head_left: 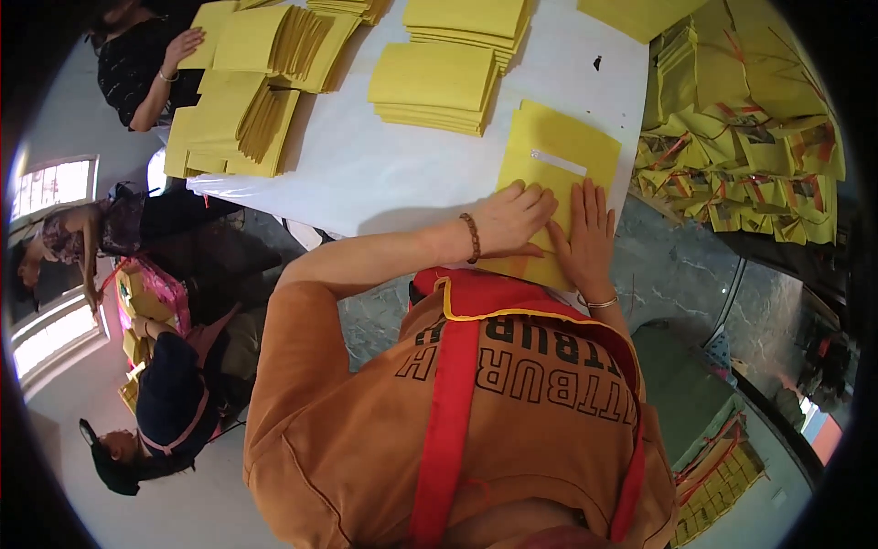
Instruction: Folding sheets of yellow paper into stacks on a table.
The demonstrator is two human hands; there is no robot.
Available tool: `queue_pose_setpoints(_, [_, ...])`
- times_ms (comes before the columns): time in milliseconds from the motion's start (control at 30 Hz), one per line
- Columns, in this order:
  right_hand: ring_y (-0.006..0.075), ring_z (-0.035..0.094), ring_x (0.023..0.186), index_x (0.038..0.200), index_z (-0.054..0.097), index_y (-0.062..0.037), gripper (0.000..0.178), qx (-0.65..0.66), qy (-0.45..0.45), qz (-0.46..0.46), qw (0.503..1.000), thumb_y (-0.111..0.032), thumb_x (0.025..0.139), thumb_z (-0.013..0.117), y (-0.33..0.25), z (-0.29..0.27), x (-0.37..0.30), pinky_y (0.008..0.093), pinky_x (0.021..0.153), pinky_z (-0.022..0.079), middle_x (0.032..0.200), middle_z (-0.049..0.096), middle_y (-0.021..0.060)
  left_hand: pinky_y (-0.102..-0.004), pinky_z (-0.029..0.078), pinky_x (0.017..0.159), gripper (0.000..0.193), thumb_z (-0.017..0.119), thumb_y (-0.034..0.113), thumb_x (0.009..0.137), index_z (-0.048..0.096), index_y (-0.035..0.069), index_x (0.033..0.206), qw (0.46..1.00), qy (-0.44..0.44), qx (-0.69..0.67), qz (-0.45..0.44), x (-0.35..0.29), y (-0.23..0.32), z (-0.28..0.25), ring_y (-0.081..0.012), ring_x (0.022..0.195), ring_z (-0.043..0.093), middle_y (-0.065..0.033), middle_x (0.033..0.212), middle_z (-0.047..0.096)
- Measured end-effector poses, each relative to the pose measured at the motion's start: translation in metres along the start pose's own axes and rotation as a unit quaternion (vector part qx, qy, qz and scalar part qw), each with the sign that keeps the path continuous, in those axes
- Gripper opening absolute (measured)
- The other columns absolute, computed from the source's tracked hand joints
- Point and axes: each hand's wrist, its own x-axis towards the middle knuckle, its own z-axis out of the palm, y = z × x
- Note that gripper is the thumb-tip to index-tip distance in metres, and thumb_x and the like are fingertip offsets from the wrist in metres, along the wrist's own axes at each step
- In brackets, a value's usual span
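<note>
A flat yellow paper piece (535,137), perhaps an envelope or bag, lies at the near right edge of the white table (338,174). Across its upper part runs a pale, shiny strip (558,163). My left hand (517,220), with a beaded bracelet at the wrist, rests on the paper with its fingers curled in; whatever they may pinch is hidden. Beside it my right hand (585,233) lies flat on the paper's right side, fingers stretched out, holding nothing. The paper's near end reaches the red apron (512,297) on my front.
Stacks of yellow paper pieces (430,87) stand farther back, with more stacks (242,123) at the left. A co-worker's hand (183,50) touches one. Tied yellow bundles (741,165) are piled at the right. Other people (174,384) sit at the left.
</note>
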Motion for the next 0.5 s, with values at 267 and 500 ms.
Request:
queue_pose_setpoints(267, [0.0243,0.027,0.131,0.136,0.031,-0.0038,0.048,0.533,0.01,0.099,0.84,-0.019,0.092,0.044,0.023,-0.035,0.006,0.0335,0.106,0.022,0.141,0.031,0.0101,-0.0374,0.045,0.059,0.047,0.055,0.024,0.071,0.054,0.0,0.111,0.971,0.116,0.205,-0.028,0.014,0.023,0.008,-0.031,0.072,0.055,-0.0204,0.084,0.057])
queue_pose_setpoints(500, [0.0212,0.032,0.128,0.136,0.03,-0.0038,0.046,0.547,0.17,0.198,0.795,-0.028,0.097,0.033,0.021,-0.047,0.001,0.0364,0.104,0.027,0.138,0.035,0.0101,-0.0374,0.047,0.076,0.049,0.057,0.009,0.067,0.053,0.007,0.116,0.977,0.212,-0.003,-0.03,-0.01,-0.039,-0.087,-0.0261,0.093,0.057,-0.0095,0.105,0.059])
